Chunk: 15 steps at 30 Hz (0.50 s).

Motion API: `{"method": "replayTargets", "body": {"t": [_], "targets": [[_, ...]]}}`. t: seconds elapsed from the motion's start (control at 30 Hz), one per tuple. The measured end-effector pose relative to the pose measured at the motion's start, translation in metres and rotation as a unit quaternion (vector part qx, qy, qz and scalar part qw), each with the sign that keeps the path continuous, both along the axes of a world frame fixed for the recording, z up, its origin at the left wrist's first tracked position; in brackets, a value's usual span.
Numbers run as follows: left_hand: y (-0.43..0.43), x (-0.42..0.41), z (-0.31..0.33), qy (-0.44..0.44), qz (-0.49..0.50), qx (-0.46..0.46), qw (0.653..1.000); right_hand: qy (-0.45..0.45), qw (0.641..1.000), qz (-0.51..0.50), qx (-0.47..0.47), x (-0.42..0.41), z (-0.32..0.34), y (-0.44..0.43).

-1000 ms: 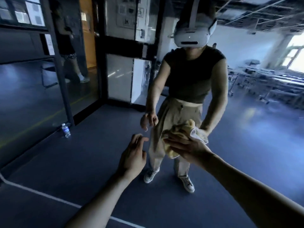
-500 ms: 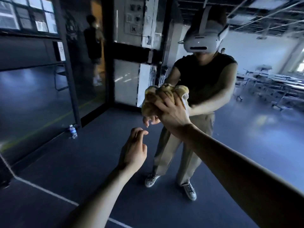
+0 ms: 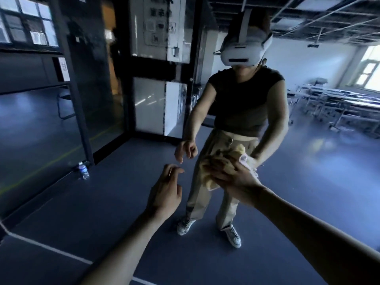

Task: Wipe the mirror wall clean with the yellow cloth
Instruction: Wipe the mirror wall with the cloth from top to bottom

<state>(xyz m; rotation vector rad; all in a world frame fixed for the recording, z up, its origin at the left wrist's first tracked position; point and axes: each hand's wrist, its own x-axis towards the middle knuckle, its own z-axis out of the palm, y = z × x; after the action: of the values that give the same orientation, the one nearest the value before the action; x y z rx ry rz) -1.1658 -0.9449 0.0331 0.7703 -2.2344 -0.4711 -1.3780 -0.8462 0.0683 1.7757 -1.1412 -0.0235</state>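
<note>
Holding nothing, its fingers loosely curled, the left hand (image 3: 166, 190) hovered just before the mirror wall (image 3: 308, 165), to the right of a water bottle (image 3: 83, 171) that stood on the floor at far left. Further right, the bunched yellow cloth (image 3: 208, 182) lay against the glass, at about waist height of the person's reflection (image 3: 244, 103). Over it the right hand (image 3: 236, 178) was spread, fingers fairly straight, pressing the cloth to the mirror. Rows of tables (image 3: 349, 103) showed at far right.
</note>
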Motion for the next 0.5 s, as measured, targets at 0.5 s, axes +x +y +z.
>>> {"method": "replayTargets", "body": {"t": [0.5], "targets": [[0.055,-0.068,0.003,0.042,-0.093,-0.073,0.992,-0.204,0.968,-0.106,-0.103,-0.047,-0.061,0.080]]}}
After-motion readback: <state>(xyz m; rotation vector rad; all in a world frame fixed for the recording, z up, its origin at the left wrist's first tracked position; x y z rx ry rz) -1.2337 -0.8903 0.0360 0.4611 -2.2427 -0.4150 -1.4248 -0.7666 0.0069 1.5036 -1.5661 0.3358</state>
